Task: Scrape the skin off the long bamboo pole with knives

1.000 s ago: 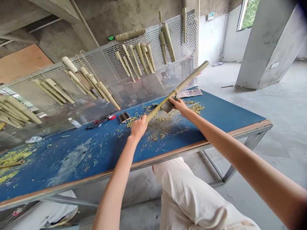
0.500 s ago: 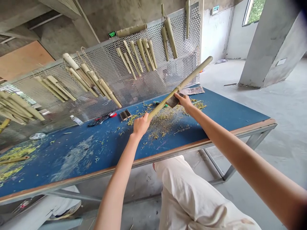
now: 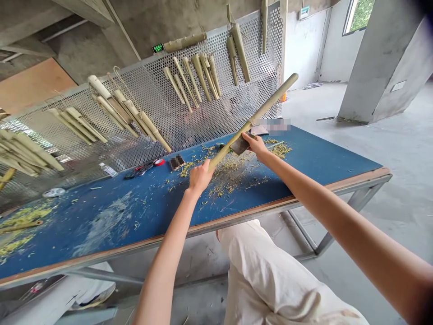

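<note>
At the back of my view, a perforated metal panel (image 3: 189,124) stands behind the blue table (image 3: 334,155), with bamboo pieces (image 3: 200,76) hung along it. I make out a lit green sign (image 3: 157,48) by its top edge, a bottle (image 3: 108,169) near its foot, and, far right, a grey pillar (image 3: 375,67) beside a window (image 3: 359,17).

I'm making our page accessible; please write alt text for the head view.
A person's left hand grips a long bamboo pole while the right hand holds a dark flat piece against it, above a blue table strewn with yellowish shavings. Behind, bamboo pieces hang on a perforated metal panel.
</note>
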